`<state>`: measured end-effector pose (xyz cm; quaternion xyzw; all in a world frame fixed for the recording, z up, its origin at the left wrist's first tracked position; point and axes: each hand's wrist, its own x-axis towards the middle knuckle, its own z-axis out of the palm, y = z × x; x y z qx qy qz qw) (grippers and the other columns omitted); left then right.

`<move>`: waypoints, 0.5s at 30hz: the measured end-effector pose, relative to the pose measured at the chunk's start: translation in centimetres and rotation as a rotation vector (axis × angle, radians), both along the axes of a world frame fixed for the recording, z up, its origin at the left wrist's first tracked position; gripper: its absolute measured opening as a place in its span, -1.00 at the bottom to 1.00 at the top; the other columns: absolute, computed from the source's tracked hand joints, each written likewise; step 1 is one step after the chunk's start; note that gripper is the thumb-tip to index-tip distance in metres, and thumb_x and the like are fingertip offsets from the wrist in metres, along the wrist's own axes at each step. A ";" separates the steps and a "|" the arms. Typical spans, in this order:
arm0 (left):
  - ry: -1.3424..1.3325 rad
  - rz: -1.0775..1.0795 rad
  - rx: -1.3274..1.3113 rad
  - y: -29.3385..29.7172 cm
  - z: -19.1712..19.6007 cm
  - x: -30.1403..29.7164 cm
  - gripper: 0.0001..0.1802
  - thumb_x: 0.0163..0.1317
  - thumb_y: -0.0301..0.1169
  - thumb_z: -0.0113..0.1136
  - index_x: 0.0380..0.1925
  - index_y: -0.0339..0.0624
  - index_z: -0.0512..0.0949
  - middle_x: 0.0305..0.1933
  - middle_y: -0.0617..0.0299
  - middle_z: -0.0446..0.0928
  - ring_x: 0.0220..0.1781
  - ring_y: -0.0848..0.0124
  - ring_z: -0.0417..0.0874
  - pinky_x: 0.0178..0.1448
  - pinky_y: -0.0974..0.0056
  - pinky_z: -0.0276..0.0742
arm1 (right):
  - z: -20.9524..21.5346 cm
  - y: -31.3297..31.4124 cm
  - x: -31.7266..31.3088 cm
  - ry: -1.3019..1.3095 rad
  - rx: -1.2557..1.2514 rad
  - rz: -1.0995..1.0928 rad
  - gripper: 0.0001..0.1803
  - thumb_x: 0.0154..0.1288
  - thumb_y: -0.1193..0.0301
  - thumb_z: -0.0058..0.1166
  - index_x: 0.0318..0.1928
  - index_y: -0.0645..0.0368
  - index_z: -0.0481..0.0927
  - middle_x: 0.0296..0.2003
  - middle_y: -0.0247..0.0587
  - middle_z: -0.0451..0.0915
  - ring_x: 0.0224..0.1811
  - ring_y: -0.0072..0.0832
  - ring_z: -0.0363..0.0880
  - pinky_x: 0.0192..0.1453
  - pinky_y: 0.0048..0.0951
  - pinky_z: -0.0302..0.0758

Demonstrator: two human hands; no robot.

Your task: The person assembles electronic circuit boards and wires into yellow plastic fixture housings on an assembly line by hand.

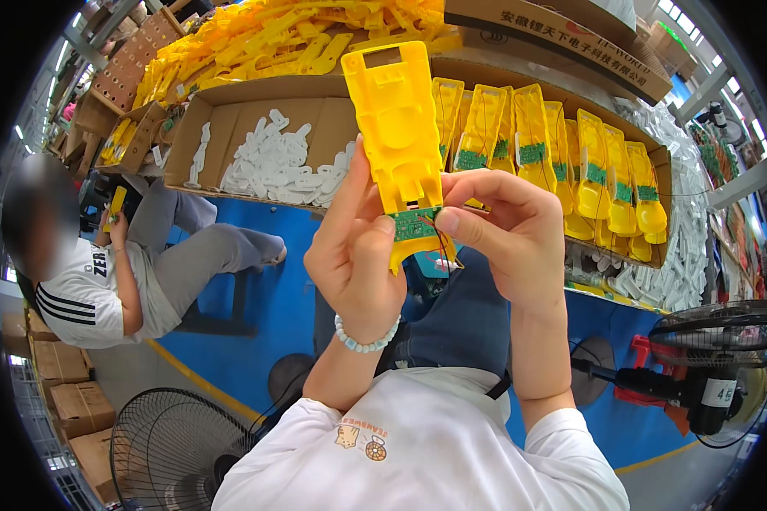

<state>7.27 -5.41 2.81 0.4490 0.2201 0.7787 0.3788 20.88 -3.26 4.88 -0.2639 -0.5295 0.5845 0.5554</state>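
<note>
I hold a long yellow plastic housing (397, 128) upright in front of me. A small green circuit board (414, 225) sits in its lower end, with thin red wires trailing beside it. My left hand (355, 255) grips the housing's lower left side, thumb on the board. My right hand (504, 228) closes on the lower right side, thumb pressing the board's edge. A pale bead bracelet (365, 341) circles my left wrist.
Behind stand a cardboard box of white plastic parts (273, 162), a row of yellow housings with green boards (571, 162) and a heap of yellow parts (273, 38). A seated person (119, 272) works at left. Fans stand at lower left (179, 447) and right (716, 349).
</note>
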 end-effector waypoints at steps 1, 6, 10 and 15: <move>0.041 0.023 -0.028 0.0 0.0 0.0 -0.38 0.16 -0.65 -0.21 0.29 -0.59 0.22 0.26 -0.26 0.40 0.23 0.10 0.53 0.29 0.16 0.45 | -0.1 0.1 0.0 0.000 0.031 -0.005 -0.86 0.17 0.64 0.26 -0.25 0.42 0.61 -0.15 -0.04 0.64 -0.03 -0.46 0.62 0.07 -0.44 0.62; 0.136 0.082 -0.075 0.0 0.0 0.2 -0.40 0.17 -0.63 -0.23 0.27 -0.62 0.23 0.27 -0.30 0.37 0.21 -0.01 0.55 0.25 0.08 0.52 | -0.2 -0.1 0.1 -0.010 0.017 -0.017 -0.85 0.17 0.64 0.26 -0.24 0.41 0.60 -0.17 -0.08 0.65 -0.09 -0.52 0.62 0.06 -0.48 0.61; 0.133 0.008 -0.022 0.2 -0.1 -0.1 -0.41 0.20 -0.66 -0.27 0.30 -0.57 0.21 0.18 -0.26 0.46 0.10 0.05 0.63 0.18 0.13 0.55 | -0.2 -0.2 0.3 -0.016 -0.025 -0.005 -0.85 0.18 0.62 0.27 -0.23 0.40 0.61 -0.26 -0.20 0.66 -0.20 -0.60 0.62 -0.02 -0.55 0.60; 0.131 -0.036 -0.012 0.1 -0.2 0.1 -0.40 0.23 -0.68 -0.29 0.34 -0.53 0.18 0.14 -0.24 0.51 0.09 0.12 0.64 0.19 0.19 0.53 | -0.6 -0.3 0.5 -0.043 0.002 -0.038 -0.86 0.17 0.62 0.27 -0.25 0.40 0.63 -0.33 -0.26 0.67 -0.26 -0.63 0.62 -0.09 -0.59 0.59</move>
